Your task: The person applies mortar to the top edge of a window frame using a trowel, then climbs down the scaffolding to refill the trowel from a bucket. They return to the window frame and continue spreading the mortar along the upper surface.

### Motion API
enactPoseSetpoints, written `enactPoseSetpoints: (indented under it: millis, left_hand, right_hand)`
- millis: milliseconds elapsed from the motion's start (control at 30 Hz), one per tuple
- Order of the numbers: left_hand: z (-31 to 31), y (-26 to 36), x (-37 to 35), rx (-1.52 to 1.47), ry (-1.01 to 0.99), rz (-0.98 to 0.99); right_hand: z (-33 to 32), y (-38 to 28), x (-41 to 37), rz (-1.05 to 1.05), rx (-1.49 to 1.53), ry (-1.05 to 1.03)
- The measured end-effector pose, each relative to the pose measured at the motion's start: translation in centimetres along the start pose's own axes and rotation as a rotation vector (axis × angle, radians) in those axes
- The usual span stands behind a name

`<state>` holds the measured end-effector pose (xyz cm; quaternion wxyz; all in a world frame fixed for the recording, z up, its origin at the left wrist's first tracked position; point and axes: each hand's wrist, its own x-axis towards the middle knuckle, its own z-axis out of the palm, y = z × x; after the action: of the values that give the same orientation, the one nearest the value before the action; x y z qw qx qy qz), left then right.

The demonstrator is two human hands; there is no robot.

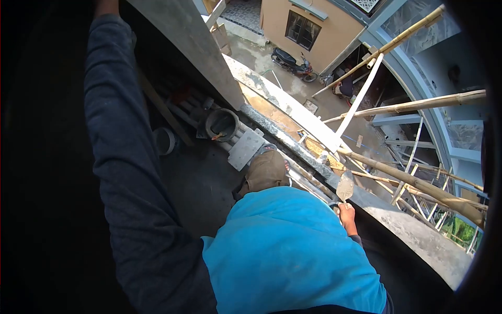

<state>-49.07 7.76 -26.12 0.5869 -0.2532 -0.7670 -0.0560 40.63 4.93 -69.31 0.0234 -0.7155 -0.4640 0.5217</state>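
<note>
My right hand (347, 215) is closed round the handle of a trowel (345, 186), low on the right beside my hip. The trowel's blade is smeared with mortar and points up and away from me, over the grey ledge (387, 209). My left arm in a dark sleeve (117, 104) stretches far up along the left side. Of my left hand (107, 6) only a bit near the wrist shows at the top edge; its fingers are out of frame. A mortar bucket (221, 124) with a small orange-brown item in it stands ahead of my feet.
Under my foot lie pipes or poles and a pale board (247, 149). A second round container (164, 141) sits in shadow. A concrete column (193, 47) rises ahead. Past the ledge is a drop to a yard with a motorcycle (294, 64), bamboo poles (418, 183) and a crouching person (345, 86).
</note>
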Motion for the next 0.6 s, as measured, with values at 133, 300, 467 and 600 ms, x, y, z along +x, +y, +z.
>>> enactPoseSetpoints:
  millis: [133, 300, 467, 600]
  left_hand:
    - [-2.1, 2.9, 1.4, -0.959, 0.274, -0.396]
    - [0.3, 1.1, 0.8, -0.877, 0.222, -0.377]
    - [7.9, -3.5, 0.2, -0.770, 0.184, -0.281]
    - [0.9, 0.8, 0.8, -1.089, 0.290, -0.240]
  right_hand:
    - [-0.2, 6.0, 3.0, 0.037, -0.140, 0.059]
    - [1.3, -1.2, -2.2, 0.097, -0.046, 0.037]
    - [2.6, -0.2, -1.3, 0.134, 0.043, -0.080]
    - [4.6, -1.4, -1.8, 0.205, 0.063, -0.030]
